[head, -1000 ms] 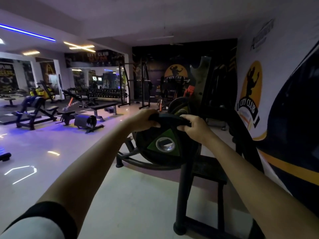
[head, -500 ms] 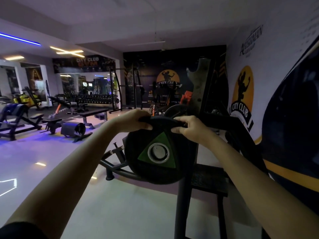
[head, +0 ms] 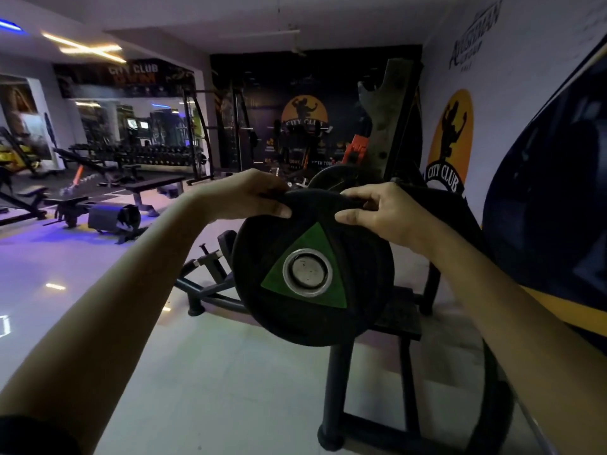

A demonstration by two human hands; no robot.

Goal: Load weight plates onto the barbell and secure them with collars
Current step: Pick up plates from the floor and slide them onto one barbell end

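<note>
A black weight plate [head: 358, 257] with a green triangle and a steel-ringed centre hole faces me at arm's length. My left hand [head: 249, 195] grips its top rim on the left, and my right hand [head: 381, 208] grips the top rim on the right. The end of the barbell sleeve [head: 307, 274] shows as a grey disc inside the hole. A second black plate [head: 335, 177] sits farther back behind my hands. The bar's shaft is hidden behind the plate.
A black bench-press rack [head: 335, 389] stands under the plate, its grey notched upright [head: 384, 126] rising behind. The logo-painted wall [head: 512, 133] runs close on the right. Benches [head: 154, 185], a floor machine [head: 203, 284] and dumbbell racks [head: 138, 152] fill the left and back.
The plate appears larger and closer, and the sleeve end now fills its centre hole. Both hands keep their grip on the top rim. My view has shifted left.
</note>
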